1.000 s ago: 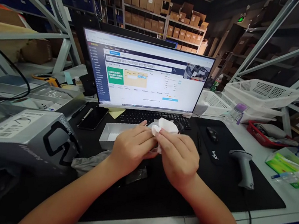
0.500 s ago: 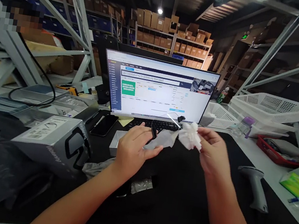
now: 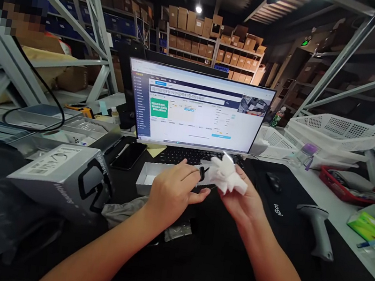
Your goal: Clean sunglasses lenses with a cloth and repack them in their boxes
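A small part and its wrapping are held in front of the monitor (image 3: 196, 108).

A crumpled white tissue wrapping (image 3: 227, 176), soft and spiky at its folds, is gripped in the closed fingers of the right hand (image 3: 247, 201), just below the monitor's lower edge. A small black part (image 3: 201, 174), glossy and rounded, is pinched between thumb and forefinger of the left hand (image 3: 170, 194), touching the wrapping's left side. A shallow grey rectangular tray (image 3: 151, 175) lies in front of the monitor beside the left hand. A matte grey carton (image 3: 60, 177) is seen to the monitor's lower left, and a pistol-shaped grey scanner (image 3: 318, 227) to its lower right.
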Demonstrator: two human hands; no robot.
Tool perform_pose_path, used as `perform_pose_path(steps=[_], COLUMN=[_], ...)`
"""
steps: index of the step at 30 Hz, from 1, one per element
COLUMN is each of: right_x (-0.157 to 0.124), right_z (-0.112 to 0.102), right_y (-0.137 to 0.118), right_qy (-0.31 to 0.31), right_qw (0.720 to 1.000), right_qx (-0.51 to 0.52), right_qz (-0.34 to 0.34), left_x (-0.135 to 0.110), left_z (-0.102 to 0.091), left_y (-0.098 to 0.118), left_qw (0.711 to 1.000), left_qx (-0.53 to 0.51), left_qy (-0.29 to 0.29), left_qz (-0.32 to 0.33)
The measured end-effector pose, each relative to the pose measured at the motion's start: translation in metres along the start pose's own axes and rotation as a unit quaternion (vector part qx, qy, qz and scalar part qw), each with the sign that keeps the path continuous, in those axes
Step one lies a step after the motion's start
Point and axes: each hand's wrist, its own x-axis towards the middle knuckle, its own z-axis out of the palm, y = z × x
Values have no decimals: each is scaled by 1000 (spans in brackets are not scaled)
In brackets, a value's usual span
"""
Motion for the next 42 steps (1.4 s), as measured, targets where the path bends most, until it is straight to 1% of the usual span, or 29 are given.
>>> perform_pose_path(steps=[2, 4, 6, 8, 10, 12, 14, 18, 21, 24, 26, 28, 30, 32, 36, 39, 42], right_x=[-1, -6, -12, -17, -19, -18, -14, -9, -9, -12, -15, -16, -16, -14, -7, -6, -15], right_z=[2, 5, 8, 9, 9, 9, 8, 10, 14, 18, 19, 18, 16, 12, 3, 3, 12], right_y=[-4, -4, -3, -2, -2, -2, 0, 12, 18, 19, 16, 10, 3, -6, -22, -19, 1], right_qy=[25, 33, 18, -9, -30, -46, -49, -25, -4, 56, 88, 93, 83, 71, 71, 74, 102], right_qw=[999, 999, 999, 999, 999, 997, 997, 999, 1000, 998, 996, 996, 996, 997, 997, 997, 990], right_qx=[20, 9, -31, -41, 0, 42, 46, 25, 15, 9, 7, 7, 14, 23, 27, 23, -13], right_qz=[-19, -34, -26, 6, 31, 38, 34, 28, 20, -4, -7, -2, 2, 3, -3, -22, -93], left_x=[0, 0, 0, 0, 0, 0, 0, 0, -1, -2, -3, -3, -2, -1, 2, 2, -1], left_z=[-1, -2, -2, -3, -3, -4, -5, -5, -3, 0, 1, 0, -2, -4, -6, -6, -4], left_y=[2, 3, 1, -1, -2, -3, -4, -5, -3, 0, 1, 2, 2, 2, 3, 2, -1], left_qw=[1000, 1000, 1000, 1000, 1000, 999, 998, 997, 995, 993, 992, 991, 990, 989, 988, 988, 991], left_qx=[3, 7, 13, 16, 22, 36, 53, 80, 98, 102, 93, 81, 71, 60, 36, 40, 55], left_qy=[4, 12, 18, 18, 15, 19, 22, 19, 24, 26, 35, 48, 58, 63, 65, 68, 62], left_qz=[4, 4, 0, -2, -2, -1, -1, 3, 20, 51, 74, 93, 108, 122, 135, 131, 108])
